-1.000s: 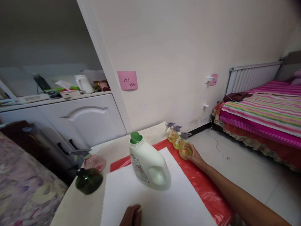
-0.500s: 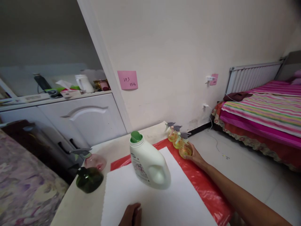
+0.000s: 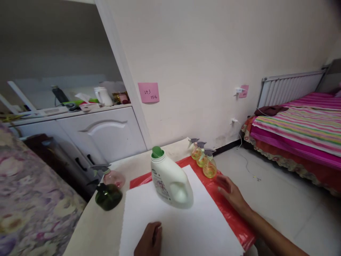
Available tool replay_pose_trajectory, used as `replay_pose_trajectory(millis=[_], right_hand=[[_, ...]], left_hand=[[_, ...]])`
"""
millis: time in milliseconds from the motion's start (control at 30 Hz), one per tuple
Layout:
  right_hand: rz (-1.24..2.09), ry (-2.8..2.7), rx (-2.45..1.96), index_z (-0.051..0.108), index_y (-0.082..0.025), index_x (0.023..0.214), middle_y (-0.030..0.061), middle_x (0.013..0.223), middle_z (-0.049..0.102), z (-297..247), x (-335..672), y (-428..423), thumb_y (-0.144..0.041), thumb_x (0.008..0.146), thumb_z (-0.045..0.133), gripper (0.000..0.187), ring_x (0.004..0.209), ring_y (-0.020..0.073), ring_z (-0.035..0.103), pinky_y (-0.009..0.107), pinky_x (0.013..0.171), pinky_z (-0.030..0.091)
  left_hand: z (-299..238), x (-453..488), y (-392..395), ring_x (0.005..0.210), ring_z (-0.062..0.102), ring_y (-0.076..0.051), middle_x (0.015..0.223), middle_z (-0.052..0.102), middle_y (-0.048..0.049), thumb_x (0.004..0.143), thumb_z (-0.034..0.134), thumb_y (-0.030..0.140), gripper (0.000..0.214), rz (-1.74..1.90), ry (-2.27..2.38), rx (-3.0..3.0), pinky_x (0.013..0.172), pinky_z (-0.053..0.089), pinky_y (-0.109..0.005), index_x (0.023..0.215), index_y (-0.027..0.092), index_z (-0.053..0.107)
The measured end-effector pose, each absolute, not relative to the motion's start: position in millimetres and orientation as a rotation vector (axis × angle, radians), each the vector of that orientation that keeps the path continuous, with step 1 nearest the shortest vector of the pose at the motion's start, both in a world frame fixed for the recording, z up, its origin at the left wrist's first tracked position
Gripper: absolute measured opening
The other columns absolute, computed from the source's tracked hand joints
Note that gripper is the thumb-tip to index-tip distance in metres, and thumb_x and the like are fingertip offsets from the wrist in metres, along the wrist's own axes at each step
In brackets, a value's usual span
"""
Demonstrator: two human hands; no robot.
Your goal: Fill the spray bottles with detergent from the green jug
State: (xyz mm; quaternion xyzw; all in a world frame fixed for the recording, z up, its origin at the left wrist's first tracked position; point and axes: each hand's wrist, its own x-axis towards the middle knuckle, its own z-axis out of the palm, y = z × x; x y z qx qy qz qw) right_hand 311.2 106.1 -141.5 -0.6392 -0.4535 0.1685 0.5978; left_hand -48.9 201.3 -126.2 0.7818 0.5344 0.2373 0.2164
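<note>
A pale green detergent jug [image 3: 170,181] without a lid stands on a white sheet [image 3: 138,209], with a green piece [image 3: 157,153] at its mouth. Three yellow spray bottles line up at the right edge, the closest being a yellow spray bottle [image 3: 210,169] with a grey trigger head. Just right of that bottle, apart from it, my right hand [image 3: 233,195] is open with its fingers stretched out over the red plastic. My left hand [image 3: 149,239] rests on the sheet in front of the jug, fingers curled, with nothing visible in it.
On the left of the table [image 3: 87,227] stand a dark green spray bottle [image 3: 108,197] and a pink spray bottle [image 3: 115,177]. Red plastic sheeting [image 3: 223,199] lies under the white sheet. A cabinet [image 3: 106,135] and wall are behind; a bed [image 3: 298,124] is at right.
My right hand has let go of the closest yellow spray bottle and drawn back to the right. That bottle stays in the row. My left hand has hardly moved.
</note>
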Motion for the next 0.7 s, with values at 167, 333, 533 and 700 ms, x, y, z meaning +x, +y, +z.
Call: replay_pose_trajectory(millis=[167,333,533,700], right_hand=[[0.313,-1.487,-1.54,0.054,-0.026,0.127,0.0096,0.13,0.06,-152.2,237.1,55.7,-0.033,0.088,0.056,0.04,0.123,0.0262,0.054,0.045,0.106,0.045],[0.01,-1.802,-1.559,0.044,-0.023,0.137,0.0114,0.143,0.049,-181.1,206.1,45.1,-0.029,0.09,0.053,0.048,0.133,0.0247,0.045,0.04,0.105,0.047],[-0.252,-1.823,-1.602,0.051,-0.02,0.13,0.012,0.133,0.059,-189.6,200.0,50.2,-0.023,0.089,0.054,0.042,0.126,0.0257,0.053,0.044,0.101,0.051],[-0.306,-1.825,-1.635,0.054,-0.018,0.126,0.0123,0.131,0.06,-188.1,196.2,49.8,-0.023,0.088,0.054,0.038,0.123,0.0259,0.055,0.044,0.101,0.052]], left_hand=[[-131.1,-50.4,199.7,0.084,0.067,-0.015,0.094,0.071,0.0043,0.09,0.042,0.036,0.022,0.675,1.461,2.31,0.073,0.052,-0.024,0.094,0.029,0.062],[-139.9,-50.8,198.7,0.085,0.067,-0.015,0.095,0.069,0.0017,0.091,0.041,0.03,0.021,0.774,1.407,2.515,0.07,0.052,-0.024,0.096,0.027,0.062],[-149.8,-50.5,199.5,0.083,0.067,-0.016,0.092,0.067,-0.0004,0.091,0.039,0.024,0.022,0.859,1.389,2.659,0.068,0.052,-0.024,0.096,0.025,0.06],[-149.0,-49.1,196.6,0.081,0.066,-0.016,0.092,0.066,-0.0021,0.092,0.036,0.02,0.024,0.881,1.378,2.722,0.067,0.052,-0.025,0.096,0.023,0.059]])
